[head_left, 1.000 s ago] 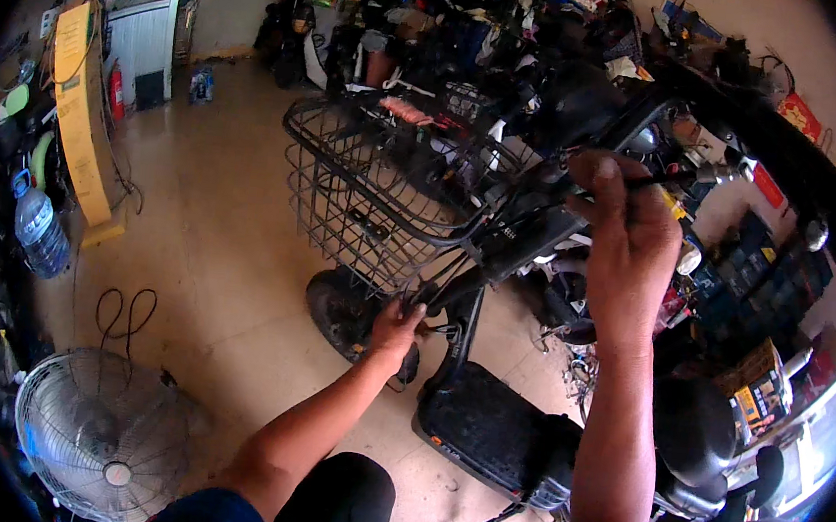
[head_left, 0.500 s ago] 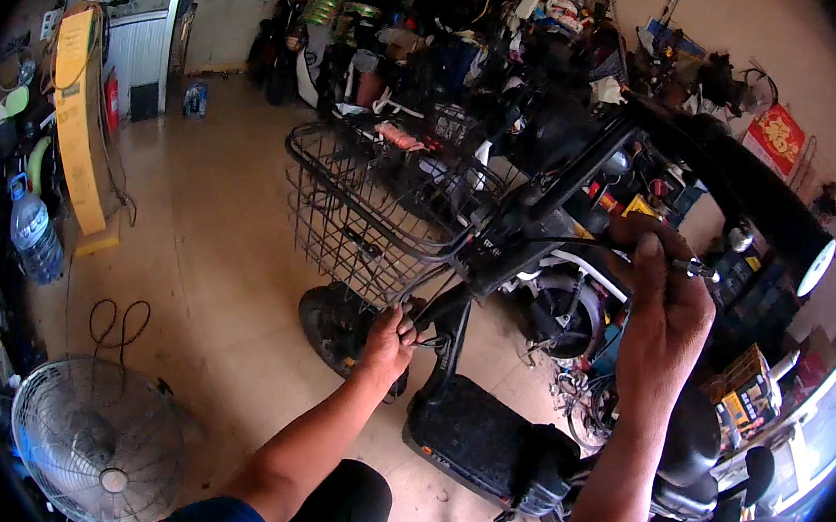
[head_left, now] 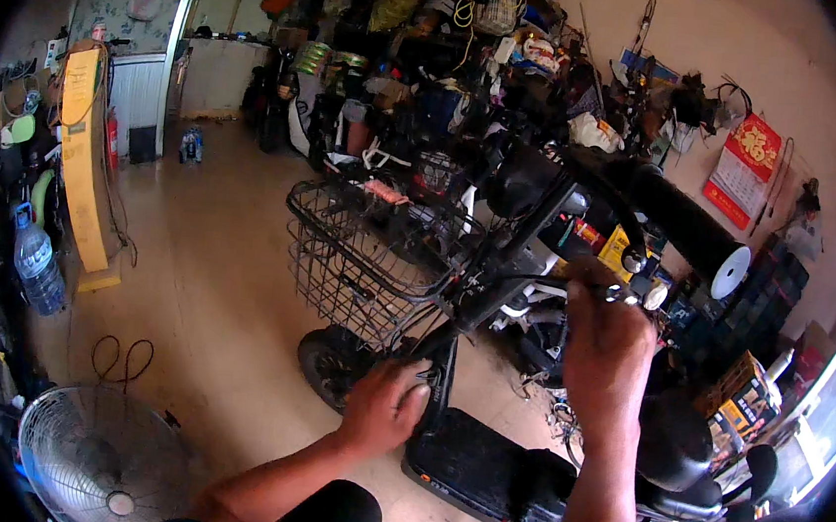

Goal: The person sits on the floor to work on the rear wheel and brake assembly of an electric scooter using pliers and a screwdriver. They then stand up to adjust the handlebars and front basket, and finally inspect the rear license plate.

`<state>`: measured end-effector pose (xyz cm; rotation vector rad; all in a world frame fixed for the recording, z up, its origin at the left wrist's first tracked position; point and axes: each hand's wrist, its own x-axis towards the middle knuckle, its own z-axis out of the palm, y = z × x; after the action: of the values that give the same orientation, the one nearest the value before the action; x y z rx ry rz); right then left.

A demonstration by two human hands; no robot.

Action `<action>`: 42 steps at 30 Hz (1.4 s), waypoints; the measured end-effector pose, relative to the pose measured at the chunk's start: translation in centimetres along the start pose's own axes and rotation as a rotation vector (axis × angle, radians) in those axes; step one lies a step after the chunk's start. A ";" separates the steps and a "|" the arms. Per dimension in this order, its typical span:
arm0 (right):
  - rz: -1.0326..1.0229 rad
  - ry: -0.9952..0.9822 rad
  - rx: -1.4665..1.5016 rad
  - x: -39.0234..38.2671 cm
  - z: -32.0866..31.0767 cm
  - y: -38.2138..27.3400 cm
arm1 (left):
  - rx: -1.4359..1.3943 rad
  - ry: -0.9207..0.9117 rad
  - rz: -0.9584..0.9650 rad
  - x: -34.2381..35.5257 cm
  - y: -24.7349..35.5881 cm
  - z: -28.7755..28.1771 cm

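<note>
In the head view, the right hand [head_left: 611, 352], right of centre in the frame, has its fingers closed around a thin black cable [head_left: 539, 279], whose shiny metal end shows just past the fingertips; the cable runs leftward to the steering column of a black electric scooter [head_left: 481, 308], which fills the middle and lower right of the frame. The left hand [head_left: 381, 412], just below centre, is beside the lower part of that column with its fingers curled, and I cannot tell whether it grips anything. The scooter's wire basket [head_left: 367, 274] sits left of the column, above the front wheel [head_left: 327, 367], while its footboard [head_left: 485, 466] stretches to the lower right, and a black handlebar grip [head_left: 691, 230] with a white round end points toward the right. A round caged fan [head_left: 103, 457] stands at the lower left, a large clear plastic bottle [head_left: 38, 268] is above it near the left edge, and a red-topped wall calendar [head_left: 741, 172] hangs at the upper right
</note>
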<state>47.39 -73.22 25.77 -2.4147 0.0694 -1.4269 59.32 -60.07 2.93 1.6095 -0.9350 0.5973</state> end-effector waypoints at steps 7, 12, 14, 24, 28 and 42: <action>-0.467 -0.172 -0.387 -1.9 1.9 -5.0 | -0.337 0.073 0.469 14.1 8.5 -3.0; -0.614 -0.130 -0.068 -2.3 -4.6 -8.7 | -0.341 -0.092 0.391 16.3 4.9 -3.2; -0.745 0.189 -0.284 0.1 -7.6 -10.1 | -0.281 0.074 0.481 17.2 7.3 -2.8; -0.550 0.192 -0.569 4.3 -10.0 -3.7 | -0.035 0.137 0.389 23.0 8.0 -2.2; -0.404 0.156 -0.364 2.2 -12.1 0.0 | -0.041 -0.003 0.434 21.7 9.8 -3.5; -0.258 0.026 -0.317 -0.4 -15.6 -1.4 | -0.279 -0.359 0.603 17.9 13.6 -0.3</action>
<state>33.60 -75.84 32.74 -2.7428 -0.0128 -1.6688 58.13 -65.22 24.76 1.1923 -1.7211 0.5554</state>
